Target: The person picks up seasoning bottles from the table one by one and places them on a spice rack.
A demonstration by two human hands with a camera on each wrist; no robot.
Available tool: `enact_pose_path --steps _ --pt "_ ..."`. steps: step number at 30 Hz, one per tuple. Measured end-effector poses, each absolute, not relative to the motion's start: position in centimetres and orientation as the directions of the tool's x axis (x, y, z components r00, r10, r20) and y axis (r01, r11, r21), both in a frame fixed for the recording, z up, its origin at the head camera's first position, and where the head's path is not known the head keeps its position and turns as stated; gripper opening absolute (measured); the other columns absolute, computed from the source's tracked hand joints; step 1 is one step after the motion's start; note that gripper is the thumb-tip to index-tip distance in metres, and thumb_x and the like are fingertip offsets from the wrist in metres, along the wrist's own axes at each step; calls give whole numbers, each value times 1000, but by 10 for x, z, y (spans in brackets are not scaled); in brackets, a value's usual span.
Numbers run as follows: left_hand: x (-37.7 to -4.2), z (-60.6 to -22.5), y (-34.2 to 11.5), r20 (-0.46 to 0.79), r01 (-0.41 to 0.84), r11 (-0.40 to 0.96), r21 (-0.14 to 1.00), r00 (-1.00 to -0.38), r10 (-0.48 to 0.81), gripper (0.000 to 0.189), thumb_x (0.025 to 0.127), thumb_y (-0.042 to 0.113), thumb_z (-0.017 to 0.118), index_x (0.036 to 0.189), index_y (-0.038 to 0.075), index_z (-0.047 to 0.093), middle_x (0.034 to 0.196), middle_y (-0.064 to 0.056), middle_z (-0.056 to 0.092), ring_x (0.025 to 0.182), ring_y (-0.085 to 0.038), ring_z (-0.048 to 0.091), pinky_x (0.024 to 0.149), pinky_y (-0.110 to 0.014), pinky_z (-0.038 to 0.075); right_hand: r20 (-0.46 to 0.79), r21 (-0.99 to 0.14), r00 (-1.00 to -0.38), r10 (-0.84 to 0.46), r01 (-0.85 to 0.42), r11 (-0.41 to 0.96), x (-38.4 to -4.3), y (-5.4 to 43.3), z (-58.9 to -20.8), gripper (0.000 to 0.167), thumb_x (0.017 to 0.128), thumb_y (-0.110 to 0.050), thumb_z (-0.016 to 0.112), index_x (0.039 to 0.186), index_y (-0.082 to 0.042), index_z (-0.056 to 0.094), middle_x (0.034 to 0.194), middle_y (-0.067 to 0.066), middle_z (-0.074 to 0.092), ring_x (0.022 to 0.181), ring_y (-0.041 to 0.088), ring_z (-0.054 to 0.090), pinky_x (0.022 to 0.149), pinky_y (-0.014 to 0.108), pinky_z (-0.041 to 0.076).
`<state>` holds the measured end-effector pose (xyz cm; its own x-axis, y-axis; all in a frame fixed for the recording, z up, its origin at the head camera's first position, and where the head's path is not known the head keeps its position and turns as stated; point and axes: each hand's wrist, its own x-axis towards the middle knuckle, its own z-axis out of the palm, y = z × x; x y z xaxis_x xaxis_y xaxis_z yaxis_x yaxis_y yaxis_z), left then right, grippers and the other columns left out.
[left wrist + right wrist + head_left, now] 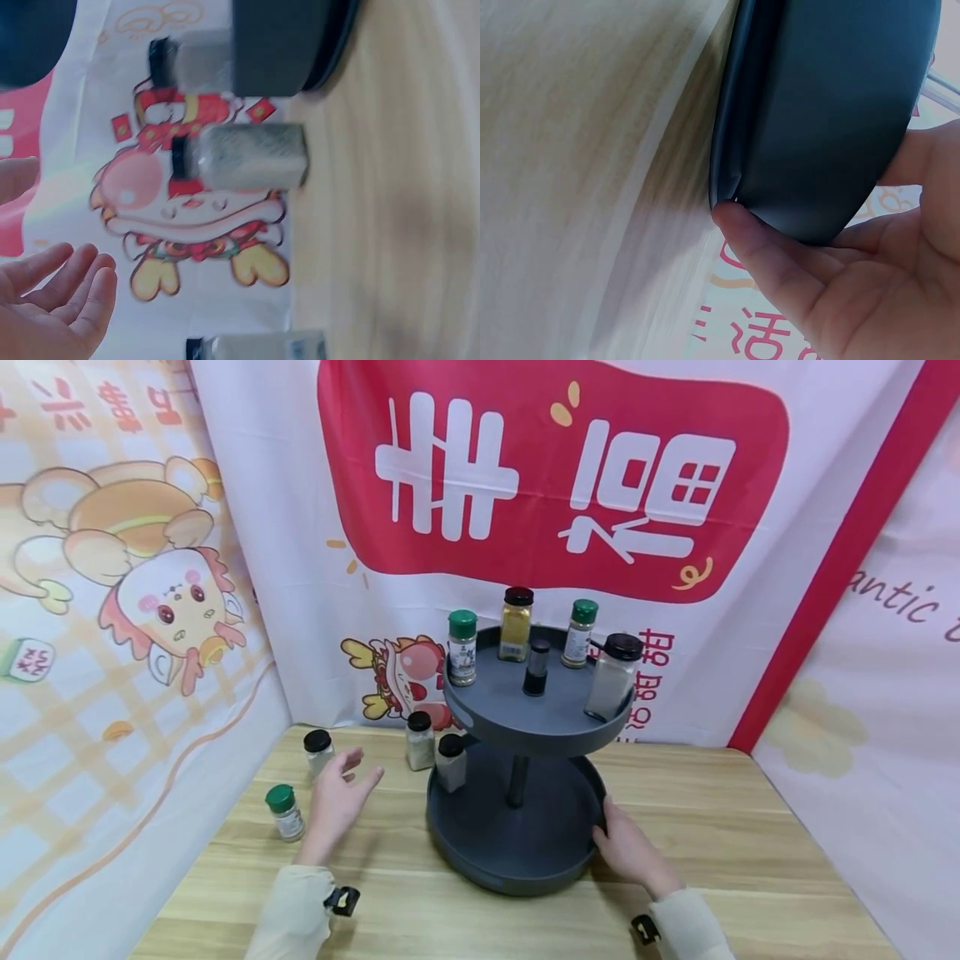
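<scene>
A dark grey two-tier round rack [517,872] stands on the wooden table. My right hand [626,843] grips its lower tier at the right side, thumb over the rim and fingers against the outer wall, as the right wrist view shows. Holding nothing, my left hand [341,797] hovers left of the rack with its fingers spread. Beside it are a black-capped jar [318,752], partly hidden behind the hand, and a green-capped spice jar [286,814]. Another black-capped jar [247,156] stands near the rack. On the lower tier sits a black-capped jar [452,764].
The upper tier carries two green-capped jars [462,652], a yellow-filled bottle [516,627], a small dark-based shaker [536,668] and a large black-lidded jar [615,677]. A printed cloth [270,527] hangs behind the wooden table [712,827], with further printed sheets at both sides.
</scene>
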<state>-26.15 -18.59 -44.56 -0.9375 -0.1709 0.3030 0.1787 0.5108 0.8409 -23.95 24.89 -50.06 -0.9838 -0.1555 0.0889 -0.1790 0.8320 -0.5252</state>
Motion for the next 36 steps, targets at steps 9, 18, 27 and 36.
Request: enact_pose_path --steps 9,18,27,36 --pt "-256 -427 -208 349 191 563 804 -918 -187 63 87 35 68 134 -1 46 131 -21 52 116 -40 51 95 -49 42 82 -521 -984 -158 -177 835 -237 250 -502 63 95 -9 53 138 22 19 140 38 28 130 46 31 104 55 27" --pt "-251 -417 -223 425 201 620 759 -873 -238 59 85 28 71 131 -2 50 129 -20 54 113 -41 52 96 -51 39 91 -512 -983 -160 -184 839 -236 247 -502 64 94 -10 54 138 23 20 139 40 28 128 47 32 103 55 29" --pt "-249 -418 -246 413 141 674 726 -872 -262 64 82 27 73 132 -4 48 133 -28 45 123 -45 39 102 -55 30 68 -508 -987 -142 -157 847 -233 244 -499 65 94 -11 53 137 24 19 139 41 26 128 49 31 103 56 29" --pt "-240 -428 -267 304 80 703 706 -932 -200 84 83 38 71 144 -4 30 142 -33 28 127 -51 28 101 -62 25 103 -497 -988 -114 -150 855 -232 243 -503 68 92 -16 58 136 23 23 134 42 35 123 49 40 100 55 34"
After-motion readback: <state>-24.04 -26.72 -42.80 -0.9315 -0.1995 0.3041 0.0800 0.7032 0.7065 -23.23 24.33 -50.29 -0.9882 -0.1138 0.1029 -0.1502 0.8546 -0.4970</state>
